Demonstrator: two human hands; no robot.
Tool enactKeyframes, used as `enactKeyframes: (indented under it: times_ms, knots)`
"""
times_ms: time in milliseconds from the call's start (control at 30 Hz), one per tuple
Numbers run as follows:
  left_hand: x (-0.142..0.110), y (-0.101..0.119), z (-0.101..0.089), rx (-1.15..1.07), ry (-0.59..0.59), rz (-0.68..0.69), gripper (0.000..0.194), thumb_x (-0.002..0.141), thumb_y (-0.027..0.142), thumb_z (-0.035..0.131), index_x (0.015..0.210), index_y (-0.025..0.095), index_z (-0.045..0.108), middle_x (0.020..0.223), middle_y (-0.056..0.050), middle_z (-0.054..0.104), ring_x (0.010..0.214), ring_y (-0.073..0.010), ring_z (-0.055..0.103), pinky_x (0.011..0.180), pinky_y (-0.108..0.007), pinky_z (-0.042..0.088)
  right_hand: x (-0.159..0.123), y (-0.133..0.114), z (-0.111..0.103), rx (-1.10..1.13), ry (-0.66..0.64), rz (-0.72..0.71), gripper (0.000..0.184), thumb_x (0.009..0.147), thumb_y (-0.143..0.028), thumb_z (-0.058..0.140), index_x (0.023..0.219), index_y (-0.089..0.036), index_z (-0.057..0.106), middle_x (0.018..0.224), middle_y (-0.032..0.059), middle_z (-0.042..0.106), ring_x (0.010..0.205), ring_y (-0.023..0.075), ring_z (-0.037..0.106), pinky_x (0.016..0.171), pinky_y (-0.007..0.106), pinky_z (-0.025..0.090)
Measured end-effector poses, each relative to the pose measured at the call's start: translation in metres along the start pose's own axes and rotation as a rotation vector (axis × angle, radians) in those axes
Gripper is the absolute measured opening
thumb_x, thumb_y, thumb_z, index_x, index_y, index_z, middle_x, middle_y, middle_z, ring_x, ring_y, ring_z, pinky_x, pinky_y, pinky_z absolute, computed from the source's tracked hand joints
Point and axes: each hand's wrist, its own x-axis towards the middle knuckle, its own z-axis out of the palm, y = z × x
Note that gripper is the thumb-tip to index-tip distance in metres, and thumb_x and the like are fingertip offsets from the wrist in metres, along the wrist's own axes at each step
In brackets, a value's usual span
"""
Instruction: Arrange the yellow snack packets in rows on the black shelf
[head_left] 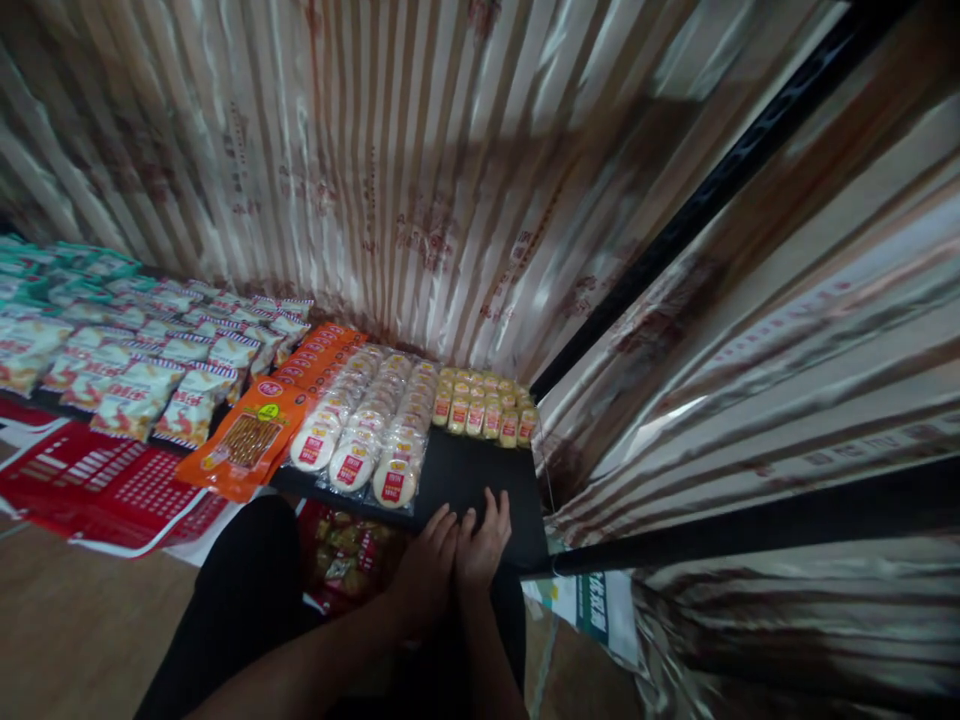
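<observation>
My left hand and my right hand lie side by side at the front edge of a black shelf, fingers stretched forward and flat, holding nothing. Just beyond them is a bare black patch of shelf. Behind it stand small yellow snack packs with red labels. To their left lie rows of round white cakes in clear packs and orange snack packs.
More white and green snack bags fill the shelf's left part. A red printed bag hangs below it. Striped brown boxes form the back wall and the right side. A bag of snacks rests below my arms.
</observation>
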Motion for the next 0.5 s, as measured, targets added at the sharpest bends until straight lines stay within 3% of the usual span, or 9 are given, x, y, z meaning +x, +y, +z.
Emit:
enactKeyframes:
  times_ms: [133, 300, 500]
  knots:
    - [-0.022, -0.003, -0.007, -0.048, -0.075, -0.002, 0.053, 0.083, 0.022, 0.037, 0.132, 0.001, 0.033, 0.135, -0.021, 0.041, 0.133, -0.0291, 0.024, 0.106, -0.048, 0.034, -0.019, -0.009, -0.005, 0.029, -0.028, -0.020, 0.041, 0.084, -0.027, 0.028, 0.113, -0.009, 0.050, 0.127, 0.0210, 0.043, 0.121, 0.0284, 0.037, 0.096, 0.047, 0.032]
    - [-0.052, -0.012, -0.023, -0.140, -0.124, 0.040, 0.056, 0.082, 0.022, 0.041, 0.135, 0.006, 0.030, 0.137, -0.017, 0.041, 0.133, -0.0238, 0.025, 0.108, -0.042, 0.030, -0.060, -0.021, -0.009, 0.107, -0.069, 0.029, 0.033, 0.084, -0.028, 0.032, 0.104, -0.011, 0.052, 0.106, 0.0176, 0.054, 0.104, 0.0258, 0.047, 0.092, 0.044, 0.036]
    - [-0.083, -0.028, -0.025, -0.233, -0.299, -0.274, 0.045, 0.086, 0.021, 0.037, 0.130, 0.015, 0.040, 0.137, -0.011, 0.042, 0.127, -0.0189, 0.038, 0.105, -0.034, 0.034, -0.112, -0.030, 0.011, 0.154, -0.274, 0.021, 0.035, 0.083, -0.026, 0.030, 0.103, -0.011, 0.054, 0.111, 0.0181, 0.052, 0.109, 0.0252, 0.047, 0.094, 0.042, 0.037]
